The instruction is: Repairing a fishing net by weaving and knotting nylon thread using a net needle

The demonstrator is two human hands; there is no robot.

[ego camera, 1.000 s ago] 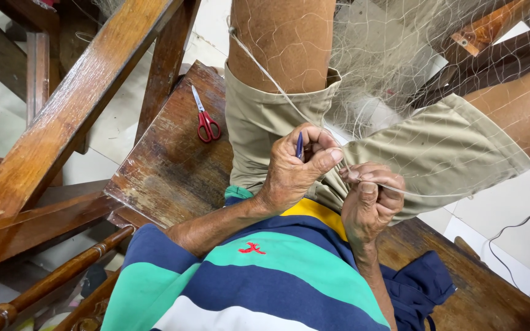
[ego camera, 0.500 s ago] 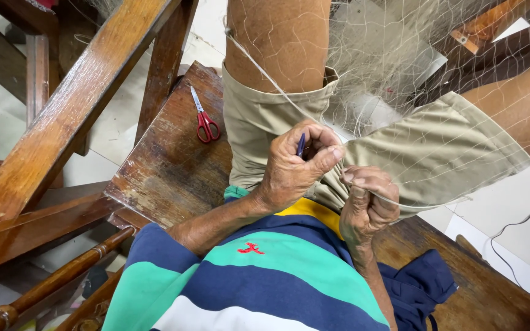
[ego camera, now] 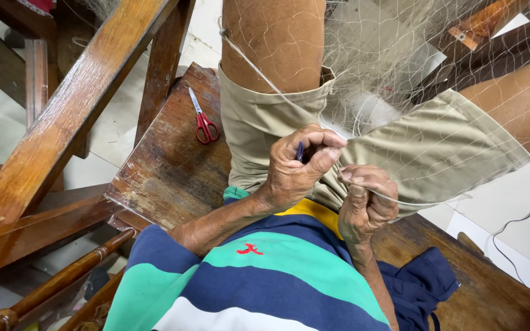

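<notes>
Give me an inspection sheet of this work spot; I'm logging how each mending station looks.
Surface: worn wooden bench, scuffed and stained.
Job's things: fine net draped over the person's knees and shorts; a small dark blue tool gripped in the left hand.
Clutter: red-handled scissors lying on the bench; dark blue cloth by the right hip.
Grippers: left hand closed on the tool; right hand pinching a net strand.
Cables: one thin dark cable on the floor at right.
Surroundings: wooden beams, pale tiled floor.
</notes>
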